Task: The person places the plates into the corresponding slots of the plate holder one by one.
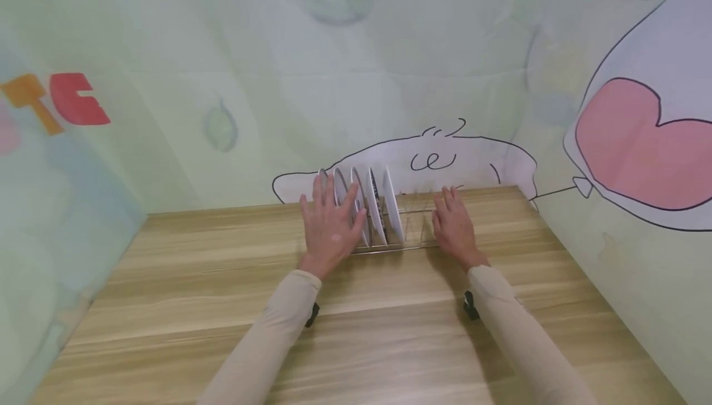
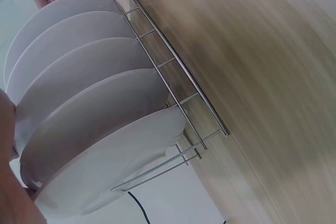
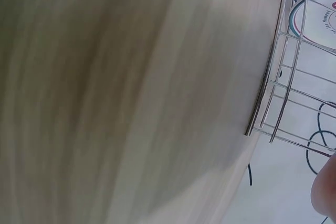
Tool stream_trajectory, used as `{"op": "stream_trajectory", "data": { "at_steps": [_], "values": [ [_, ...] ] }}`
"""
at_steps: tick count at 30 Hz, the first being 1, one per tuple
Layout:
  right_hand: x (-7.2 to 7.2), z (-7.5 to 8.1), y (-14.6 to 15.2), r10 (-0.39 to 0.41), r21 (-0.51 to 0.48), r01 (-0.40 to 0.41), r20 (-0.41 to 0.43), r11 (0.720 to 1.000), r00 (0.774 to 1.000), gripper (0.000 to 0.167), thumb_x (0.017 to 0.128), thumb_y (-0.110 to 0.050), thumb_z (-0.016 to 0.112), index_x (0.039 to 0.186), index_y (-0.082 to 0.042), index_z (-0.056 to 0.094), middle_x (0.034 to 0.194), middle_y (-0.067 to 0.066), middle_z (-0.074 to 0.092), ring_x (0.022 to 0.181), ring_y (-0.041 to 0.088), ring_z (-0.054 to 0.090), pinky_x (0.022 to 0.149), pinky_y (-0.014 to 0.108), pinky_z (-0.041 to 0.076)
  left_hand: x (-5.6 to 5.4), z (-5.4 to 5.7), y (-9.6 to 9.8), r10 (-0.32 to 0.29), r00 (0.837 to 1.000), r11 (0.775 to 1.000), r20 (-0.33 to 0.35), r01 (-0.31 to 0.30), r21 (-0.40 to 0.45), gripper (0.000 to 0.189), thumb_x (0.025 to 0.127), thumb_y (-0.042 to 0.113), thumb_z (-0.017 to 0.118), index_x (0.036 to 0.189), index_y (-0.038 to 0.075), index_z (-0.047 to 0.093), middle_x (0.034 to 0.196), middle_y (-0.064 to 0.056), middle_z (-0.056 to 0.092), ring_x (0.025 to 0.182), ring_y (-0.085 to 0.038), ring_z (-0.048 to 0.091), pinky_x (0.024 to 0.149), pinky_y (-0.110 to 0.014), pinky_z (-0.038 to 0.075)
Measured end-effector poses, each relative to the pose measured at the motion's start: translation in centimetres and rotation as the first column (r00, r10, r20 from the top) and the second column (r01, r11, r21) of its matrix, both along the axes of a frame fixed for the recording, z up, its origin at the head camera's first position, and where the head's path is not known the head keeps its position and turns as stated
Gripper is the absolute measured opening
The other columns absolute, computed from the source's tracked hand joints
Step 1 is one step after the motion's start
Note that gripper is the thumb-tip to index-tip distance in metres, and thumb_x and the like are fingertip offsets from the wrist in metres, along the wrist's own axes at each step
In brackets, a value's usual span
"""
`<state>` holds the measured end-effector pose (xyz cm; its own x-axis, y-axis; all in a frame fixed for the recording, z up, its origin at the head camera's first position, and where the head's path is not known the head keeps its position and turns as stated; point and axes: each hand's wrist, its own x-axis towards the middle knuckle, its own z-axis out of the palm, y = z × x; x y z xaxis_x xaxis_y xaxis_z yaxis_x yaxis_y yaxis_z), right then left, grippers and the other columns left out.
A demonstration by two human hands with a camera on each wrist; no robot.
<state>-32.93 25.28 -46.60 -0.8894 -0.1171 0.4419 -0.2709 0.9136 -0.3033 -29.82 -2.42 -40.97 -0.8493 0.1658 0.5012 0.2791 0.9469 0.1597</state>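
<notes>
Several white plates [image 1: 394,207] stand on edge in a wire dish rack [image 1: 411,247]. In the left wrist view the plates [image 2: 100,98] lean side by side above the rack's bars [image 2: 173,59]. My left hand [image 1: 332,232] lies over the leftmost plates with its fingers spread, fingertips at their upper rims. At the rack's right end my right hand [image 1: 456,225] holds the wire frame with bent fingers. One fingertip [image 3: 325,192] shows beside the end wires in the right wrist view, where a plate with a printed rim [image 3: 317,19] stands farther along.
The rack stands at the back of a wood-grain table [image 1: 356,331], close to a printed backdrop [image 1: 267,83]. The backdrop continues along the left and right sides. Black wrist straps [image 1: 471,306] show under the sleeves.
</notes>
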Motion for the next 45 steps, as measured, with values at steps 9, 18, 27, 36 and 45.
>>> {"op": "stream_trajectory", "data": {
  "at_steps": [9,18,27,36,45],
  "values": [
    [-0.4,-0.1,-0.9,0.019,0.007,-0.019,-0.008,1.000,1.000,0.045,0.102,-0.013,0.048,0.143,0.004,0.046,0.157,0.028,0.032,0.151,0.043,0.022,0.124,0.053,0.020,-0.1,0.0,-0.9,0.020,0.999,1.000,0.040,-0.020,-0.006,0.059,0.100,0.052,0.043,0.155,0.033,0.035,0.166,-0.017,0.018,0.155,-0.040,0.010,0.118,-0.070,0.015],
    [-0.3,-0.4,-0.8,0.020,0.001,-0.020,-0.013,1.000,1.000,0.044,0.101,-0.012,0.047,0.142,0.006,0.047,0.156,0.029,0.033,0.150,0.045,0.022,0.124,0.053,0.018,-0.3,-0.3,-0.7,0.011,1.000,1.000,0.022,-0.012,0.009,0.057,0.100,0.050,0.046,0.154,0.032,0.037,0.165,-0.017,0.022,0.154,-0.040,0.012,0.117,-0.070,0.016],
    [-0.7,-0.4,-0.5,0.026,0.012,-0.026,-0.033,1.000,0.999,0.044,0.102,-0.014,0.047,0.142,0.005,0.047,0.156,0.029,0.034,0.149,0.044,0.024,0.123,0.054,0.020,-0.7,-0.2,-0.6,0.004,1.000,1.000,-0.011,-0.004,0.017,0.057,0.100,0.049,0.046,0.153,0.032,0.039,0.164,-0.018,0.024,0.154,-0.041,0.015,0.116,-0.071,0.019],
    [-0.7,0.4,-0.1,0.086,-0.012,-0.086,0.018,0.996,0.996,0.048,0.105,-0.023,0.044,0.144,0.005,0.045,0.157,0.030,0.032,0.149,0.045,0.025,0.122,0.057,0.020,-0.6,-0.4,-0.5,-0.004,1.000,0.999,0.002,0.004,0.039,0.058,0.100,0.051,0.045,0.154,0.030,0.039,0.164,-0.021,0.022,0.153,-0.043,0.013,0.118,-0.070,0.015],
    [-1.4,2.5,0.1,0.115,-0.024,-0.113,0.134,0.993,0.984,0.055,0.108,-0.033,0.031,0.145,0.004,0.046,0.158,0.028,0.031,0.151,0.045,0.020,0.124,0.056,0.015,-0.2,-0.6,1.1,0.035,0.999,0.996,0.017,-0.036,0.082,0.069,0.096,0.065,0.042,0.156,0.032,0.033,0.169,-0.016,0.001,0.155,-0.043,0.001,0.119,-0.070,0.003]
  ]
}}
